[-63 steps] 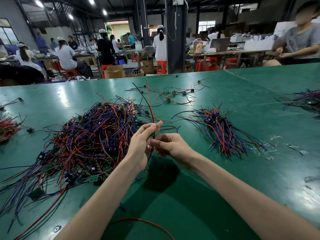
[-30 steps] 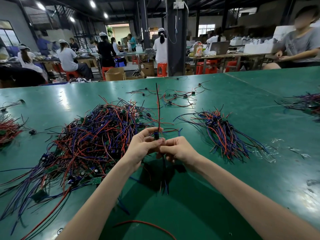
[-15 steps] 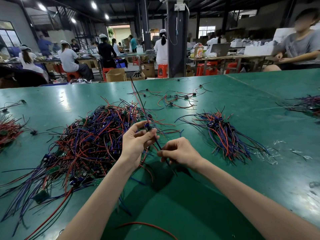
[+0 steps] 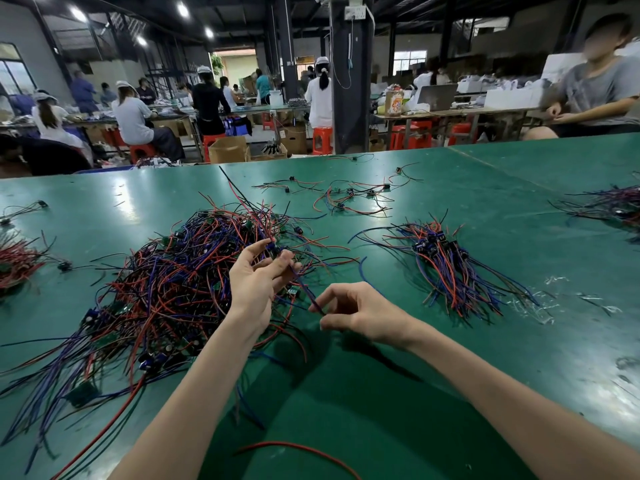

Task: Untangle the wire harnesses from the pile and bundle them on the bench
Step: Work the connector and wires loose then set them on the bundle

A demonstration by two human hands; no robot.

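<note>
A big tangled pile of red, blue and black wire harnesses (image 4: 162,289) lies on the green bench (image 4: 381,393), left of centre. My left hand (image 4: 256,282) pinches the small black connector of one harness (image 4: 275,251) just above the pile's right edge. That harness's red and black wires rise up and to the left. Its lower wires run down to my right hand (image 4: 356,311), which pinches them near their ends. A sorted bundle of harnesses (image 4: 446,268) lies to the right, connectors together.
Loose harnesses (image 4: 349,197) are scattered at the far middle of the bench. More wire piles lie at the left edge (image 4: 15,261) and the right edge (image 4: 609,206). A single red wire (image 4: 298,448) curls near the front. A seated person (image 4: 595,95) works beyond the far right corner.
My hands have drawn apart: the right slid down along the harness's lower wires while the left kept the connector. The upper wires swung from upright to leaning left.
</note>
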